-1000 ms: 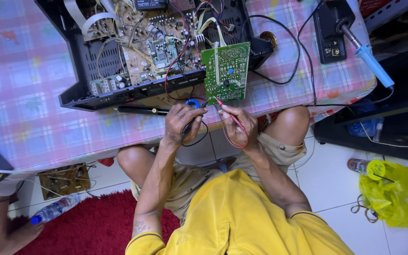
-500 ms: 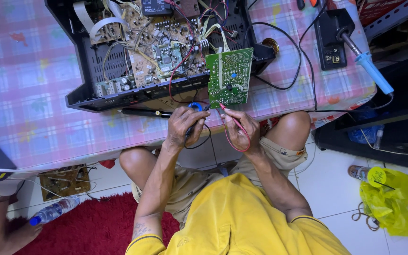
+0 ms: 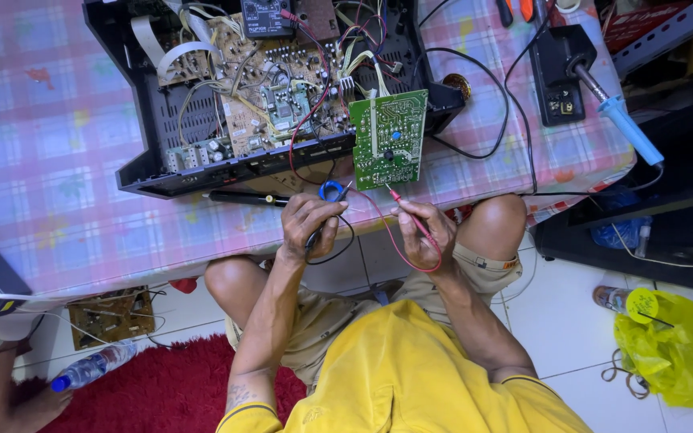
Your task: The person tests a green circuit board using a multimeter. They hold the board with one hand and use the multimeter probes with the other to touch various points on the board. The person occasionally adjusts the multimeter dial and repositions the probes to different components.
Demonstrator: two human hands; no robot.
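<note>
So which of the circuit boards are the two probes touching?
The green board standing at the front edge of the open chassis. The brown boards lie flat inside it, and another brown board lies on the floor.

Open chassis (image 3: 202, 152) at upper centre of frame on the table (image 3: 58, 160), loose circuit board (image 3: 389, 138) leaning at its right end. Both hands just below that board, left hand (image 3: 308, 224) left of right hand (image 3: 423, 232). Soldering iron (image 3: 615, 120) at upper right, bottle (image 3: 90, 367) on the floor at lower left.

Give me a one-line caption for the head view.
Left hand and right hand hold black and red probes to a green circuit board.
</note>
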